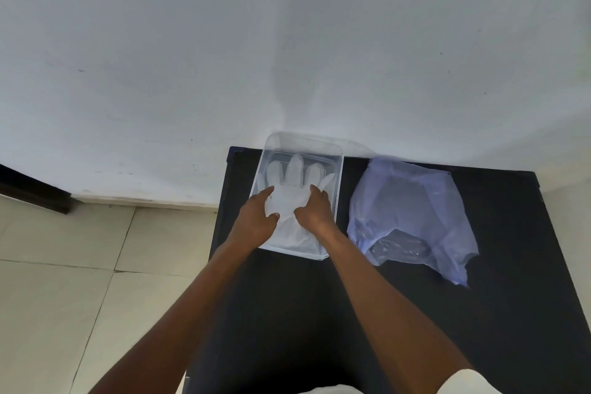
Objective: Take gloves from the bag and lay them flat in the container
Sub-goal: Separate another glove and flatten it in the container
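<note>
a person presses a thin white disposable glove flat inside a clear rectangular plastic container that sits at the far left part of a black tabletop, against a pale wall. the glove lies palm-flat in the container, its fingers fanned toward the wall and its cuff toward the container's near edge. the left hand rests on the glove's left side, thumb and forefinger spread apart; the right hand rests on its right side, fingers likewise splayed and pressing down rather than pinching. neither hand appears to hold anything. just right of the container lies a crumpled translucent blue plastic bag, its mouth turned toward the person; something clear shows inside near the opening, though whether that is more gloves cannot be told. the step in hand looks to be the smoothing of a glove already placed. the next move likely calls for lifting both hands clear without dragging the thin film, then one hand reaching right of the container into the bag's mouth for another glove. left of the table is a pale tiled floor.
</note>
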